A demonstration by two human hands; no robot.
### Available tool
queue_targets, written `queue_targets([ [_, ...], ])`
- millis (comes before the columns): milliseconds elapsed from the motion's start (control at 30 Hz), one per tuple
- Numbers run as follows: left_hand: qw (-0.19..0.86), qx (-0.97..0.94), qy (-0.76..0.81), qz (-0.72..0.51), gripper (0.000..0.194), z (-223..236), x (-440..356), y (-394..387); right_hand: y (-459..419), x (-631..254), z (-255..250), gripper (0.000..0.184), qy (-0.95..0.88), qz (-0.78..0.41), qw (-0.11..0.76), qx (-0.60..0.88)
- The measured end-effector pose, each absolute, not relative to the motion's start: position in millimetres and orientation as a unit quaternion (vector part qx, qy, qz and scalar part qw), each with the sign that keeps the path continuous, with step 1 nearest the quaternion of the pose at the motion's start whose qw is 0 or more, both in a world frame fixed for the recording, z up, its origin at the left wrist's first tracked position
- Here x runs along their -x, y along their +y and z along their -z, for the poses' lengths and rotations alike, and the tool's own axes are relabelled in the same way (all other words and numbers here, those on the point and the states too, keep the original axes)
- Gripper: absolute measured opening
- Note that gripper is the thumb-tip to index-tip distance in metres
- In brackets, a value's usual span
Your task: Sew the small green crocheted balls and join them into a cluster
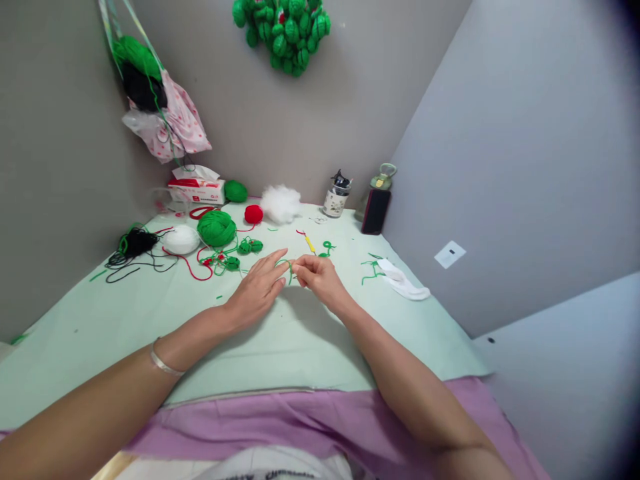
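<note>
My left hand [256, 291] is stretched out over the table, its fingers extended and a thin loop of green yarn [291, 272] at its fingertips. Close against it, my right hand [320, 279] pinches that yarn between thumb and fingers. Whether the yarn winds fully round a left finger is too small to tell. Just beyond the right hand lie a yellow-handled crochet hook [310, 245] and a small curled green crocheted piece [327, 248]. Left of my hands are small green crocheted balls [250, 246] with red and green strands.
Behind stand a green yarn ball [217, 228], white yarn [181, 239], black yarn [134, 244], red yarn [253, 214], white stuffing [281, 204], a tissue box [197, 190], a jar [336, 200] and a phone [376, 211] against a bottle [384, 176]. White cloth [403, 280] lies right.
</note>
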State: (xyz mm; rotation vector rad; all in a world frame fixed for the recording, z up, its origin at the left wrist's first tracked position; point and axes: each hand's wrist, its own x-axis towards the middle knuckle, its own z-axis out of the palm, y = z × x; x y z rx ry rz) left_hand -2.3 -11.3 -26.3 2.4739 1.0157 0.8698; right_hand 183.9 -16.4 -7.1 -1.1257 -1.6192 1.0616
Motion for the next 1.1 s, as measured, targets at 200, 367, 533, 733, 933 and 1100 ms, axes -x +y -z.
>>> queue_targets([
  [200, 0.151, -0.874, 0.350, -0.301, 0.042, 26, 2, -11, -17, -184, 6, 0.030, -0.632, -0.453, 0.443, 0.446],
  [367, 0.153, -0.874, 0.349, -0.302, 0.042, 24, 3, -11, -16, -184, 8, 0.034, -0.604, -0.500, 0.454, 0.423],
  [533, 0.175, -0.871, 0.346, -0.301, 0.042, 24, 5, -8, -14, -185, 9, 0.034, -0.614, -0.506, 0.431, 0.426],
  [733, 0.322, -0.764, 0.399, -0.391, 0.028, 14, 9, -5, -18, -183, 7, 0.023, -0.655, -0.369, 0.459, 0.473],
  [933, 0.502, -0.626, 0.414, -0.429, 0.026, 12, 9, -2, -26, -177, 13, 0.017, -0.732, -0.230, 0.422, 0.483],
  [1100, 0.540, -0.590, 0.405, -0.443, 0.026, 13, 5, -4, -29, -175, 16, 0.015, -0.764, -0.153, 0.405, 0.479],
])
